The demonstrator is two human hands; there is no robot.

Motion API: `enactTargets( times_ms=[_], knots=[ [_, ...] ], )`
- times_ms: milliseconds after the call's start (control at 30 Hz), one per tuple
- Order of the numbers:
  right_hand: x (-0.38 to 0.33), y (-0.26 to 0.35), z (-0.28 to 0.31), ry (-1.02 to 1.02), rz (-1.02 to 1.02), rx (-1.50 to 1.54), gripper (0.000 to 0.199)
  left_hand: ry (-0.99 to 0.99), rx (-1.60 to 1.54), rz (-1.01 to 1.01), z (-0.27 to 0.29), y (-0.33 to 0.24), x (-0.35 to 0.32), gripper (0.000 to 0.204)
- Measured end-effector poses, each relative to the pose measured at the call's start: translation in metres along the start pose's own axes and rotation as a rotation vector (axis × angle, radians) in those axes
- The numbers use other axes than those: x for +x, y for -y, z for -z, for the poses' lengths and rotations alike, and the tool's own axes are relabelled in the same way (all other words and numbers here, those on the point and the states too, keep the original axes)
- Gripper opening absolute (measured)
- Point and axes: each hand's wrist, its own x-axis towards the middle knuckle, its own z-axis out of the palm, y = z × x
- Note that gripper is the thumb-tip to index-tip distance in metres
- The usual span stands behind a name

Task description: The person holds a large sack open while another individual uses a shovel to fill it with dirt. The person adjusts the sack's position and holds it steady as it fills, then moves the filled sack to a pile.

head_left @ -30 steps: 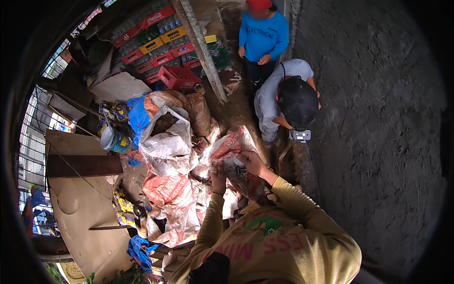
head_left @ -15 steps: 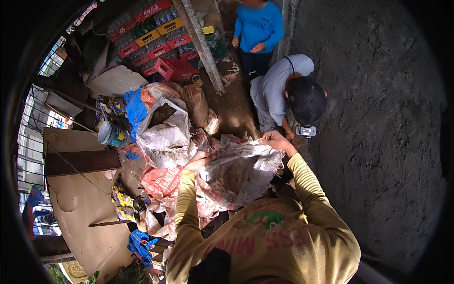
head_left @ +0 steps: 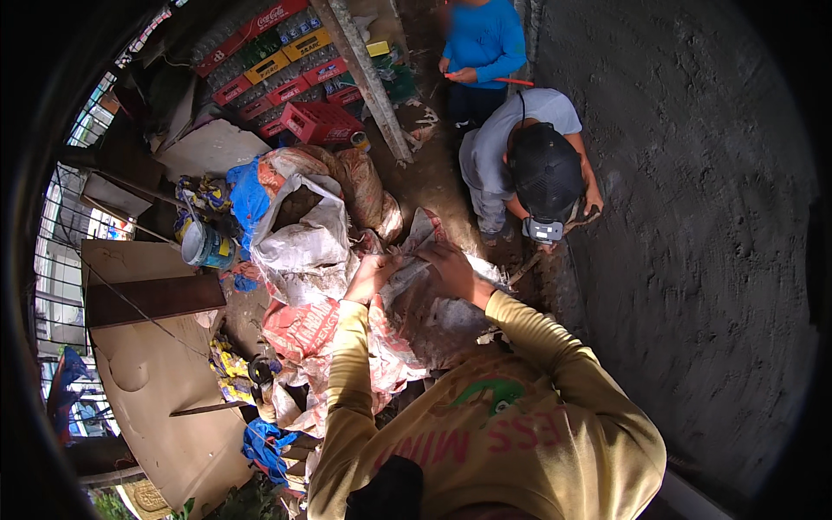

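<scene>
My left hand and my right hand are close together, each closed on the upper edge of a dirty white-and-red woven sack. The sack's edge is gathered between them, and its body hangs slack in front of me. Just left of my hands stands a white sack with its mouth open and dark material inside. Below that, a red-and-white printed sack lies crumpled by my left forearm. Some of my fingertips are hidden in the folds.
A person in a black cap bends at the front right, one hand at a stick. Another in blue stands behind. Bottle crates are stacked at the far left, near a post. A bucket, brown board and rough grey concrete flank me.
My right hand has moved left toward my left hand, bunching the sack's stretched edge. The capped person has shifted, a hand now at the stick. A red rod now shows by the person in blue.
</scene>
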Motion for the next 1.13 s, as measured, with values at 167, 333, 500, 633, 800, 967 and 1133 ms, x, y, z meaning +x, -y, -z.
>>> enactTargets(
  times_ms=[167, 333, 500, 633, 800, 967, 1133],
  knots=[
    [0.027, -0.010, 0.001, -0.219, -0.176, 0.220, 0.035, -0.689, 0.222, -0.380, -0.034, -0.014, -0.087, 0.081],
    [0.040, -0.027, 0.013, -0.283, -0.306, 0.186, 0.031, -0.915, 0.295, -0.065, -0.119, 0.063, -0.114, 0.079],
    [0.042, -0.046, 0.001, -0.295, -0.494, 0.103, 0.025, -1.106, -0.045, 0.015, -0.138, 0.093, -0.098, 0.019],
    [0.027, -0.042, 0.010, -0.164, -0.623, 0.131, 0.027, -0.768, -1.198, -0.171, -0.119, 0.115, -0.080, 0.012],
    [-0.037, -0.068, 0.015, -0.067, -0.856, 0.333, 0.039, -0.446, -1.503, 0.181, -0.066, 0.095, -0.078, 0.013],
    [-0.092, -0.105, -0.007, -0.003, -1.087, 0.417, 0.041, -0.411, -1.350, 0.411, -0.049, 0.092, -0.064, 0.024],
    [-0.112, -0.101, -0.011, 0.074, -1.222, 0.587, 0.043, -0.215, -1.311, 0.302, -0.025, 0.099, -0.057, 0.043]
  ],
)
